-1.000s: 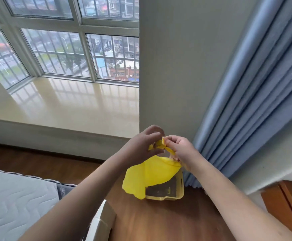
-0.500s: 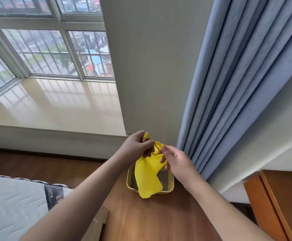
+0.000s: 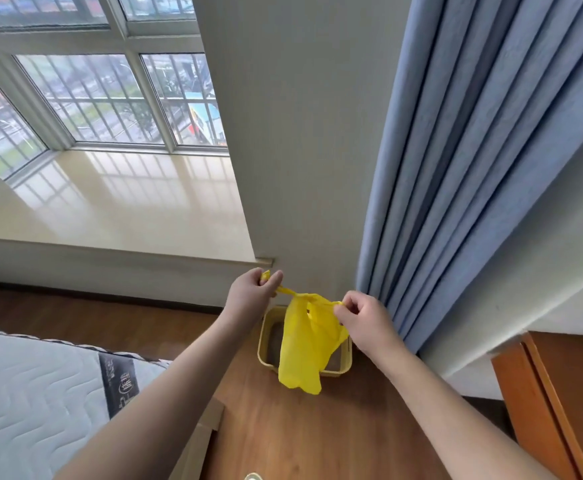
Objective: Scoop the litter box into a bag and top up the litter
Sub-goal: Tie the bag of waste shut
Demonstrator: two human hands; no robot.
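A person holds a yellow bag [image 3: 305, 344] directly above the litter box [image 3: 266, 341] on the floor. The left hand [image 3: 250, 294] and right hand [image 3: 363, 318] each pinch one handle, stretched sideways; the bag hangs downward between them.

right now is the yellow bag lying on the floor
No, the yellow bag hangs in the air above the litter box, pinched by the left hand and right hand.

Soft overcast daylight from the window [image 3: 103, 98] at upper left, pale grid reflections and mild glare on the glossy sill [image 3: 127, 202], room evenly bright, shadows faint, slight overall softness, wide-angle bending of the curtain [image 3: 473, 150] and frame edges.
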